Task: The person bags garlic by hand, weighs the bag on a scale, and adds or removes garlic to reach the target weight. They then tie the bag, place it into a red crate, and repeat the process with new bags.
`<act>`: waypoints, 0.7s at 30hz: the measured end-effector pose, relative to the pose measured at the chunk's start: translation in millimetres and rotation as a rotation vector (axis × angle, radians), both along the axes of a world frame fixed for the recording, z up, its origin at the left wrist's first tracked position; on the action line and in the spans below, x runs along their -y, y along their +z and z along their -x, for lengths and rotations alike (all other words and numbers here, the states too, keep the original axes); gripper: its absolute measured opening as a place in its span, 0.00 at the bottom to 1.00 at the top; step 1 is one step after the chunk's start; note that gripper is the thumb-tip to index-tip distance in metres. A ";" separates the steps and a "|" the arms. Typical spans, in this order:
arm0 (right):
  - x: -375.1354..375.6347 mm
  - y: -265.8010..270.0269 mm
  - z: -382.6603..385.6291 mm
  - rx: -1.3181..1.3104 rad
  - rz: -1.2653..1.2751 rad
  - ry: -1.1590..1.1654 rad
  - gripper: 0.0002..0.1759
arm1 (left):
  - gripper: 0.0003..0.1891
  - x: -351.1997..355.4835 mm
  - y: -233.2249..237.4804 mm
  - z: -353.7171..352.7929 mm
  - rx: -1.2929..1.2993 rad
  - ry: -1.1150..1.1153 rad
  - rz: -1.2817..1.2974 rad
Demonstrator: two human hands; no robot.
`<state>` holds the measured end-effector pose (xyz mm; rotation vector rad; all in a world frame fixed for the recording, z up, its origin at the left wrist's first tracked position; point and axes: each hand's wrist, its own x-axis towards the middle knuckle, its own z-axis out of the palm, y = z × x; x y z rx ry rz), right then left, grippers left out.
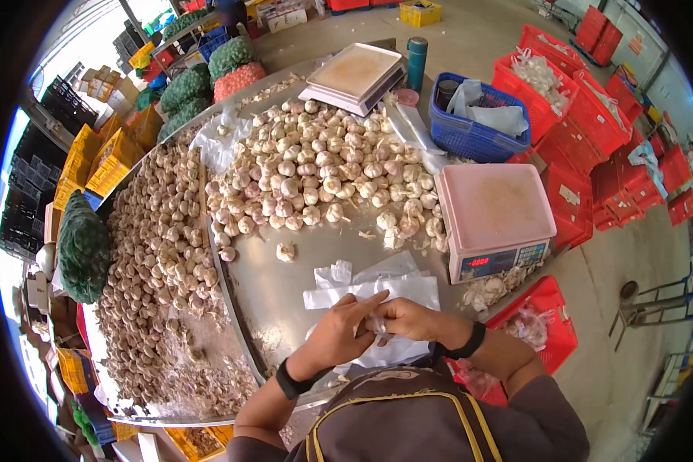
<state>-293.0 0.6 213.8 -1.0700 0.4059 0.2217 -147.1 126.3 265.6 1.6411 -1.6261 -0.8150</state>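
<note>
My left hand and my right hand meet close in front of my body, over the metal tabletop. Between them is a crumpled clear plastic bag, pinched in the fingers of both; part of it is hidden behind them. Under and beyond the hands lies a stack of flat plastic bags. One garlic bulb sits apart on the metal, in front of a large heap of garlic bulbs. To the right stands a pink-topped scale with a lit red display.
A divider separates a second garlic pile on the left. At the back are another scale, a teal bottle and a blue basket. A red crate holding bagged garlic is at my right; more red crates stand beyond.
</note>
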 end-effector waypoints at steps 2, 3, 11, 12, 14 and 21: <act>5.4 -3.0 -6.7 0.158 0.119 0.299 0.12 | 0.30 -12.2 -0.6 -6.2 -0.063 0.008 0.006; 5.9 -12.3 -6.1 0.200 0.170 0.226 0.14 | 0.28 -18.4 -1.7 -10.0 -0.114 0.016 0.018; 18.5 -98.7 -23.3 -0.020 -0.828 -0.574 0.17 | 0.09 -66.7 -44.0 -28.2 -0.072 0.302 -0.373; 15.3 -94.1 -27.9 -0.040 -0.837 -0.568 0.17 | 0.08 -68.6 -56.3 -29.3 -0.004 0.304 -0.299; 16.0 -80.0 -35.9 0.107 -1.038 -0.132 0.23 | 0.06 -74.5 -67.0 -31.9 -0.035 0.314 -0.198; 45.3 -150.8 -34.5 -0.239 -0.562 -0.760 0.19 | 0.05 -108.6 -89.6 -30.8 -0.475 -0.131 -0.318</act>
